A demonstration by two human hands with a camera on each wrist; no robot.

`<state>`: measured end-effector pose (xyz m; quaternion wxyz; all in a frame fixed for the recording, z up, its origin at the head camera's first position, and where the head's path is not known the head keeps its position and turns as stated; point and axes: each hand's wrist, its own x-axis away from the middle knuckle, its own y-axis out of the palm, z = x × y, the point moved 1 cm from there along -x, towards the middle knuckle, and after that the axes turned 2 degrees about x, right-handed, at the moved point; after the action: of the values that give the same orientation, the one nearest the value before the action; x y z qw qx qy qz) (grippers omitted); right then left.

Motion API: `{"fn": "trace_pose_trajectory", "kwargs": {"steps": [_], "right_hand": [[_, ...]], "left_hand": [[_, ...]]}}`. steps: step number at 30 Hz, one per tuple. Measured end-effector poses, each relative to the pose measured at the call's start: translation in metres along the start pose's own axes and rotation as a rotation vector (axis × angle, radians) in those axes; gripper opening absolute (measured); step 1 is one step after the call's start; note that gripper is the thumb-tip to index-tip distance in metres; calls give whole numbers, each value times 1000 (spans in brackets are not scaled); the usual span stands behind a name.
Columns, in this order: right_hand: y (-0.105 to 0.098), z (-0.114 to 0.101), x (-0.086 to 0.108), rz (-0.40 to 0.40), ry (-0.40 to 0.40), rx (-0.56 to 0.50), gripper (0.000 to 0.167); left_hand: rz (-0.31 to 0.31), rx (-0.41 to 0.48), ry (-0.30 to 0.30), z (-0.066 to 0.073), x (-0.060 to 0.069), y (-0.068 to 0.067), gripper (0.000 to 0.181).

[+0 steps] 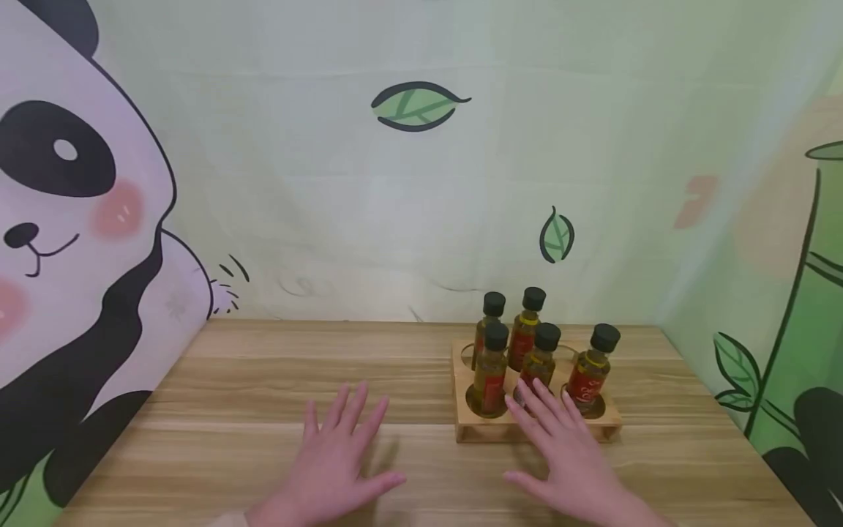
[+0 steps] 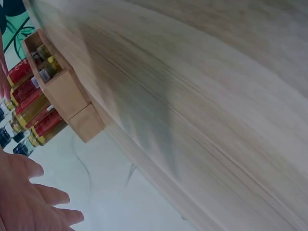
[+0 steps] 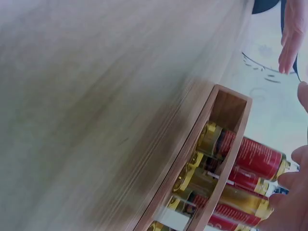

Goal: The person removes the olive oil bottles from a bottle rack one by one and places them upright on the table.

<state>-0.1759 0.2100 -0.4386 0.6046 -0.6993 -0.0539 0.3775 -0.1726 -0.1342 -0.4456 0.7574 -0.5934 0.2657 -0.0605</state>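
My left hand (image 1: 329, 461) is held with fingers spread over the wooden table, left of a wooden rack (image 1: 487, 433), holding nothing. My right hand (image 1: 573, 457), fingers also spread, is at the rack's front, its fingertips overlapping the front middle bottle (image 1: 541, 359) in the head view; contact cannot be told. Several dark-capped bottles with red labels stand in the rack: a front left bottle (image 1: 492, 380), a right bottle (image 1: 588, 377) and two behind. In the left wrist view my left hand (image 2: 29, 197) shows at the lower left; my right hand (image 3: 291, 197) is at the right wrist view's edge.
The wooden table (image 1: 263, 380) reaches back to a pale cloth backdrop (image 1: 296, 183) printed with leaves, with a panda (image 1: 66, 219) on the left and green bamboo (image 1: 803, 329) on the right. The rack's back right hole (image 1: 565, 353) holds no bottle.
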Motion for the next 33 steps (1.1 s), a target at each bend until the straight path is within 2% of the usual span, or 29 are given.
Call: {"fn": "trace_pose_trajectory", "kwargs": {"steps": [4, 7, 14, 21, 27, 33], "right_hand": [[-6, 5, 3, 54, 8, -69, 96], [-9, 10, 6, 107, 16, -121, 88], [-10, 24, 17, 209, 59, -195, 82], [-11, 35, 27, 207, 151, -269, 88], [-16, 45, 36, 193, 246, -320, 84], [-17, 58, 46, 196, 291, -340, 80]], "left_hand": [[20, 7, 4, 5, -3, -3, 98], [35, 18, 5, 8, -5, -4, 99], [102, 33, 18, 12, -7, 1, 102], [159, 118, 18, 16, -11, 7, 100], [192, 214, 18, 23, -19, 12, 97], [170, 288, -11, 30, -26, 13, 97]]}}
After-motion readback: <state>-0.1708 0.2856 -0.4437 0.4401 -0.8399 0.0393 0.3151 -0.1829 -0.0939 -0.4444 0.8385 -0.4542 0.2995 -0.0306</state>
